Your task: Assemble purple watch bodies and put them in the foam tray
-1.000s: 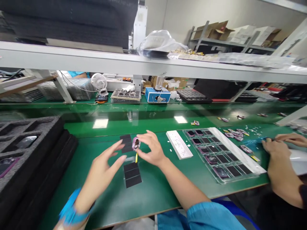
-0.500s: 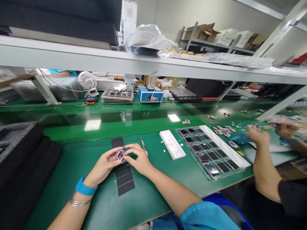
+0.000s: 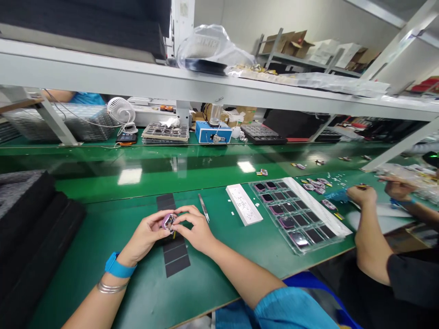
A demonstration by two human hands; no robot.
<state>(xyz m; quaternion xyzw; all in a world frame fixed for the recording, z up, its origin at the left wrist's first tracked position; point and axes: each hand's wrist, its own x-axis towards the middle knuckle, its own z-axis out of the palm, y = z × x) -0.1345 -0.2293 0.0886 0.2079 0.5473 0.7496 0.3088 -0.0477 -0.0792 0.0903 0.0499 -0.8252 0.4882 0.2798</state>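
Note:
A small purple watch case (image 3: 168, 221) sits between both of my hands, just above a strip of black pads (image 3: 174, 249) on the green bench. My left hand (image 3: 146, 235) pinches the case from the left, thumb and fingers closed on it. My right hand (image 3: 194, 228) grips it from the right with curled fingers. A short yellow tab hangs under the case. Metal tweezers (image 3: 203, 208) lie on the bench just beyond my right hand.
A clear tray (image 3: 297, 214) of purple cases and a white block (image 3: 243, 204) lie to the right. A co-worker's hands (image 3: 363, 195) work at the far right. Black foam trays (image 3: 30, 219) stand on the left. A fan (image 3: 120, 112) and blue box (image 3: 211, 132) sit behind.
A second ago my right hand alone held the case up. Both hands have since come together on it, low over the black pads. The view has shifted right, and the tweezers now show.

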